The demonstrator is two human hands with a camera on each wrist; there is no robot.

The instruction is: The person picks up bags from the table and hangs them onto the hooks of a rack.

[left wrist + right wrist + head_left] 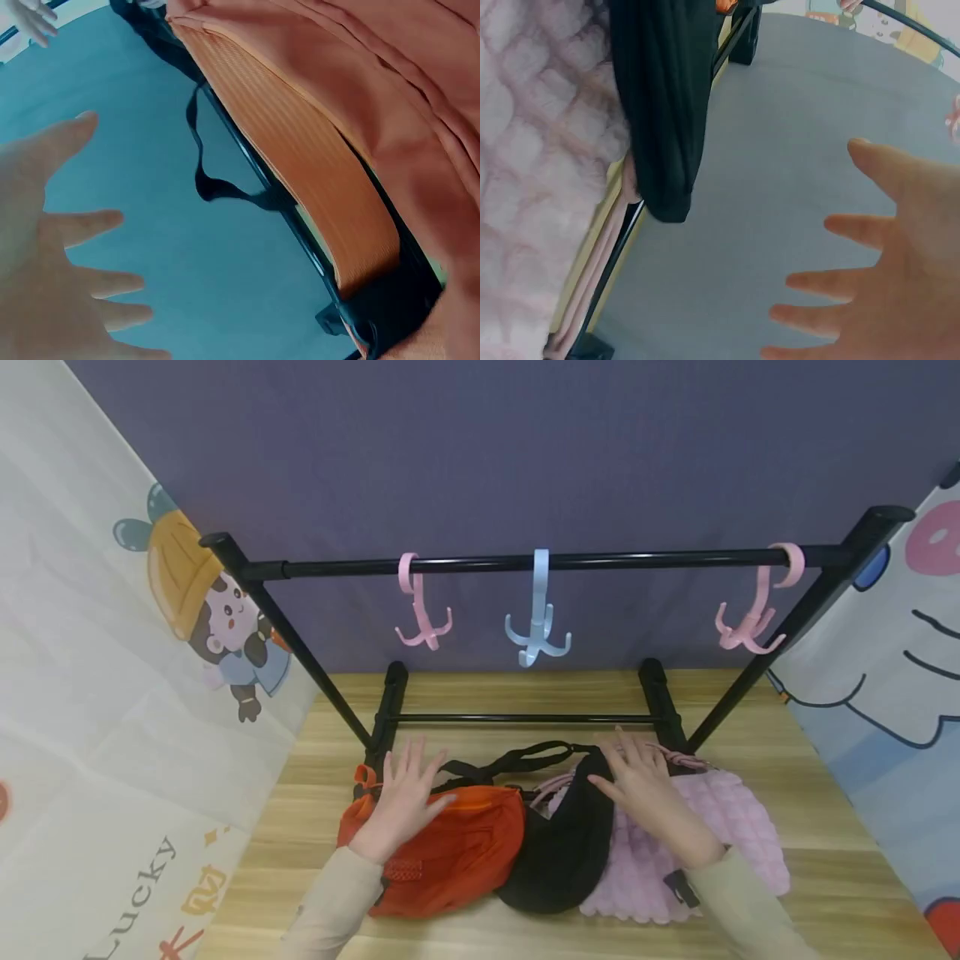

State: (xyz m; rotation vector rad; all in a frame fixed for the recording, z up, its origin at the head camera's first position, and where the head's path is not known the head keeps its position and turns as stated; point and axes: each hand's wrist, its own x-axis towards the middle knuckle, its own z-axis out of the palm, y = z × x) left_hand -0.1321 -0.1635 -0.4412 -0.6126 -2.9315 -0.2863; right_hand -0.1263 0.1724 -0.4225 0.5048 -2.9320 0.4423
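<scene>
Both hands are spread with fingers straight and hold nothing. In the head view the left hand (402, 802) is over an orange-red bag (457, 852); its orange strap (300, 165) fills the middle of the left wrist view. The right hand (648, 785) is above a black bag (558, 860) and a quilted pink bag (735, 827), which lie side by side on the wood-grain surface. In the right wrist view the right hand (900, 262) appears apart from the black bag (664, 112) and the puffy pink bag (540, 165).
Behind the bags stands a black rack with a top bar (645, 560) and a lower bar (525, 718). From the top bar hang a pink hook (423, 618) at left, a blue hook (538, 610) mid-bar and another pink hook (753, 618) at right. Printed cloths flank both sides.
</scene>
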